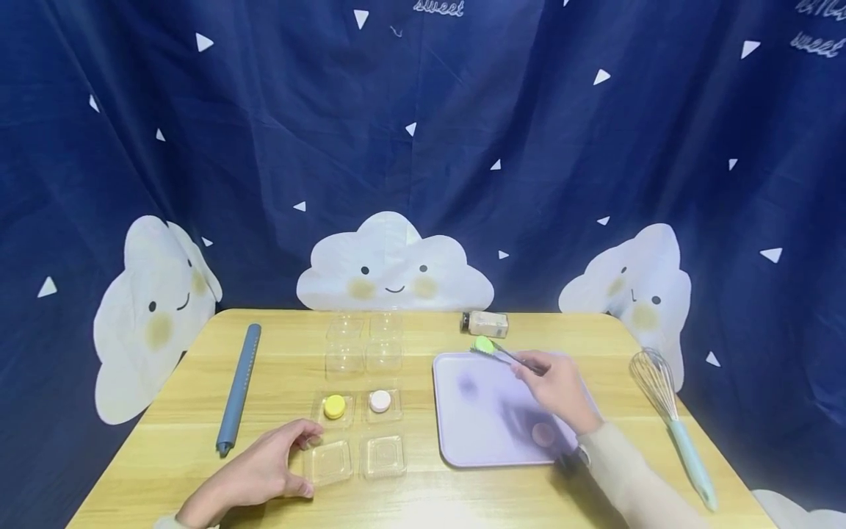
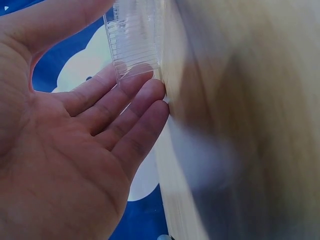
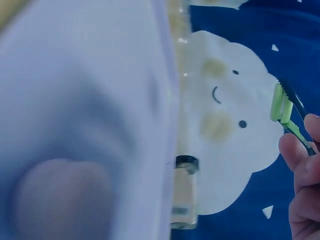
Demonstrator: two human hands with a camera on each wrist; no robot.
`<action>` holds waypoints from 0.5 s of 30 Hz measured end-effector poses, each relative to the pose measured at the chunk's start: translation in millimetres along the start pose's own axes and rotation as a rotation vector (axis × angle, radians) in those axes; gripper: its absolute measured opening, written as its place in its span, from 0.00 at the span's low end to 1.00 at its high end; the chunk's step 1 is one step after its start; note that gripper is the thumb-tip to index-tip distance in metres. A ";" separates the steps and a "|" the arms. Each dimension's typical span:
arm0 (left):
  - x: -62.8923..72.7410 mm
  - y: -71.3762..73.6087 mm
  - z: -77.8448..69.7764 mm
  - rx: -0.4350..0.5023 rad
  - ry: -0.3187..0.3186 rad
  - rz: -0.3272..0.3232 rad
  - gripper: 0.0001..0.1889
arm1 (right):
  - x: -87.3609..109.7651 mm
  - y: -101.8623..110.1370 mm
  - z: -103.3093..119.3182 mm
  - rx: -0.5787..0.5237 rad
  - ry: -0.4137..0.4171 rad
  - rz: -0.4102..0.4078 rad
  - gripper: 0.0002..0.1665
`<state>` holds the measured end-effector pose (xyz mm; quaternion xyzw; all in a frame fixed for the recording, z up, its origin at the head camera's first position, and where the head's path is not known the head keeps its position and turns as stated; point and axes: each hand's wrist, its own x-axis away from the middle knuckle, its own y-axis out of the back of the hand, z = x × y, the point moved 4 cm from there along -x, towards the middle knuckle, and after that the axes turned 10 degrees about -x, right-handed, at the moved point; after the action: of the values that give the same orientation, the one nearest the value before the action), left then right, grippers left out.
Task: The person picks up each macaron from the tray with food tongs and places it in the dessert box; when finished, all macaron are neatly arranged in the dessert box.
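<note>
My left hand (image 1: 267,464) holds the sides of a shallow clear plastic box (image 1: 329,463) at the front left, thumb nearer me and fingers beyond. In the left wrist view, its fingertips touch the ribbed clear wall. Over the far part of a lilac tray (image 1: 456,448), my right hand (image 1: 558,389) grips dark tongs (image 1: 505,353). A green macaron (image 1: 485,344) is pinched between the tong tips, its two shells visible in the right wrist view. A pale pink macaron (image 1: 543,434) lies on the tray. Yellow (image 1: 334,406) and whitish-pink (image 1: 380,400) macarons sit in separate clear boxes.
Another clear box (image 1: 383,457) stands right of the held one. Several clear plastic covers (image 1: 363,354) are at the back. A blue-grey rod (image 1: 239,389) lies left, a whisk (image 1: 674,422) right. A small dark-capped bottle (image 1: 487,324) lies behind the tray.
</note>
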<state>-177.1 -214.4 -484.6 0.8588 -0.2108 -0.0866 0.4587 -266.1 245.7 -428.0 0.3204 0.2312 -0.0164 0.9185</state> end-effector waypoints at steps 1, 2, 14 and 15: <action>-0.1 0.0 0.0 -0.001 -0.001 0.001 0.41 | -2.7 0.5 2.5 -0.013 -0.005 -0.005 0.12; -0.2 0.1 0.1 -0.002 -0.002 0.002 0.41 | -5.5 0.8 5.4 -0.024 -0.006 -0.013 0.12; -1.7 -0.2 0.6 -0.015 -0.005 0.002 0.41 | -40.9 -14.9 50.4 -0.204 0.105 -0.089 0.14; -1.9 -0.1 0.5 -0.016 -0.005 0.001 0.41 | -43.0 -18.1 54.7 -0.225 0.137 -0.087 0.14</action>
<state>-178.9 -213.8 -485.0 0.8548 -0.2120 -0.0902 0.4650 -285.0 193.6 -382.2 0.2055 0.3072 -0.0081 0.9292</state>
